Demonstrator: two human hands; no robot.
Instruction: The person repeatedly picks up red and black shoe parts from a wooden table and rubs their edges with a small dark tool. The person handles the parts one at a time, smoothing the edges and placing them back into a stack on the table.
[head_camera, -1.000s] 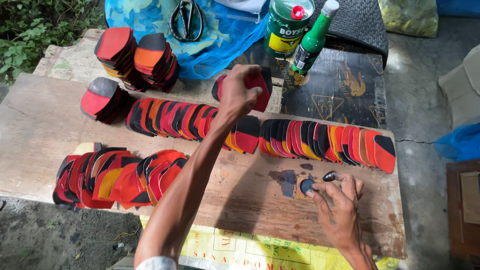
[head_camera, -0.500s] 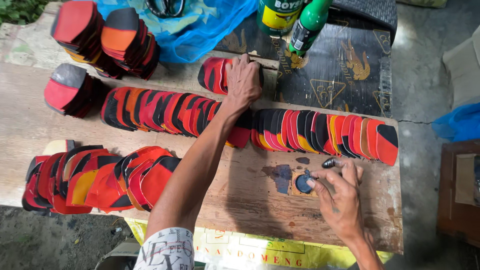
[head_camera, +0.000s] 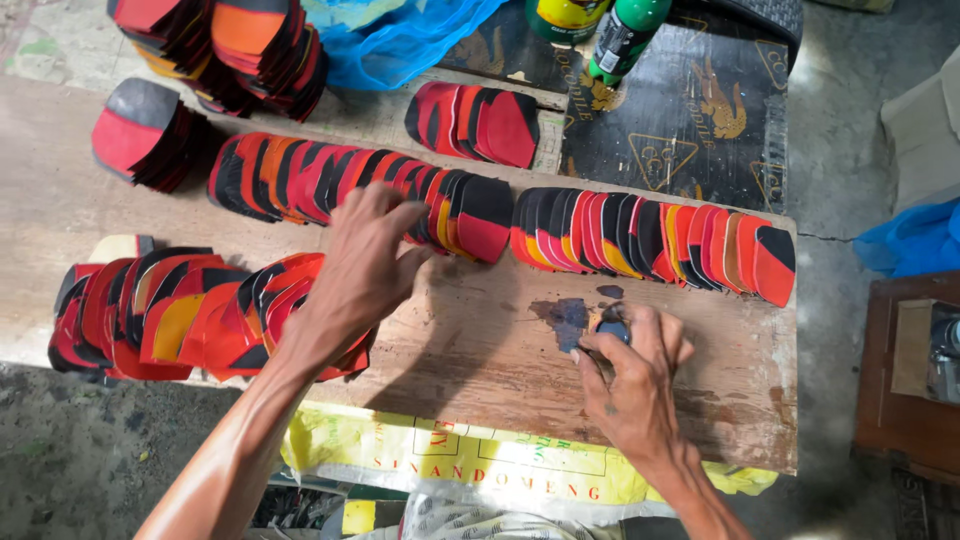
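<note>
Red-black pieces (head_camera: 460, 215) under left hand (head_camera: 360, 270) fingertips

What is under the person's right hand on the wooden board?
Under the right hand a small dark round thing shows between the fingertips, beside a dark stain on the wooden board. The palm covers the rest, so its full shape cannot be seen.

right hand (head_camera: 635, 385) is covering most of a small dark object (head_camera: 613, 330) | left hand (head_camera: 355, 275) is hiding red pieces (head_camera: 200, 320) beneath | bottles (head_camera: 620, 40) are running off top edge
</note>
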